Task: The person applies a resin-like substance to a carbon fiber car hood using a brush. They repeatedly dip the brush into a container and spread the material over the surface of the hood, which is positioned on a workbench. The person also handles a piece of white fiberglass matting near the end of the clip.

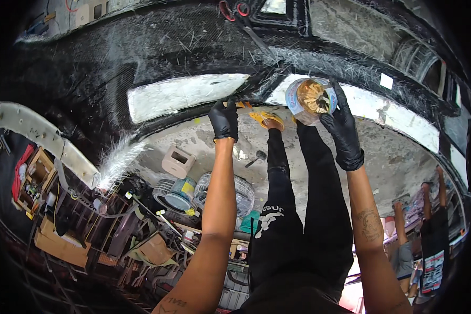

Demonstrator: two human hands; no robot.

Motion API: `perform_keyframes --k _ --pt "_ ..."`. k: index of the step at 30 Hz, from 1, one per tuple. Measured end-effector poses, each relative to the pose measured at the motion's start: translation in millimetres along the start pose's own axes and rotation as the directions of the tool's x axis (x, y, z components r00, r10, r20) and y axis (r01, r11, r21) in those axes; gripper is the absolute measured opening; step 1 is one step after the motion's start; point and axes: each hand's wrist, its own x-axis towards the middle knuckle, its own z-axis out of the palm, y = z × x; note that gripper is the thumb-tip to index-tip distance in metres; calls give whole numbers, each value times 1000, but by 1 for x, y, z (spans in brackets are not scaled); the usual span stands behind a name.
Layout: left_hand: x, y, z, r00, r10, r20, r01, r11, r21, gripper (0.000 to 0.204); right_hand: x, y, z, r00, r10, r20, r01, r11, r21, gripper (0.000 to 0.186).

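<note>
My right hand (345, 128), in a black glove, grips the side of a clear plastic container (296, 107) with a blue and white label. Inside it is something amber with a dark patch in the middle; I cannot make out whether that is liquid. My left hand (225, 121), gloved in black too, is closed at the near edge of a long black fibre-covered surface (178, 47). Whatever its fingers hold, if anything, is hidden. Between the hands, small orange pieces (242, 104) show at that edge.
Scissors with red handles (234, 11) lie on the black surface, among loose white strands. A frayed white fibre bundle (121, 161) hangs at the left. Below stand a beige plastic stool (178, 160), tyres (235, 193) and a bucket (180, 193). Other people (434, 230) are at the right.
</note>
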Motion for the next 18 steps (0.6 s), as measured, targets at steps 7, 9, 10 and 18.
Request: perform_keyframes --k 7,9,10,18 --pt "10 -29 -29 937 320 -138 -224 857 464 26 3 -8 -20 999 -9 -49 6 998 -63 79" --pt "5 -7 -49 945 275 -175 -165 867 471 27 1 -9 -23 996 44 -80 -49 997 -62 76" --pt "9 -11 -64 955 212 -207 -96 882 461 27 1 -15 -18 995 72 -69 -77 994 -75 76" --pt "18 -22 -167 835 470 -287 -227 769 598 22 -1 -6 -8 1000 21 5 -20 982 -186 70"
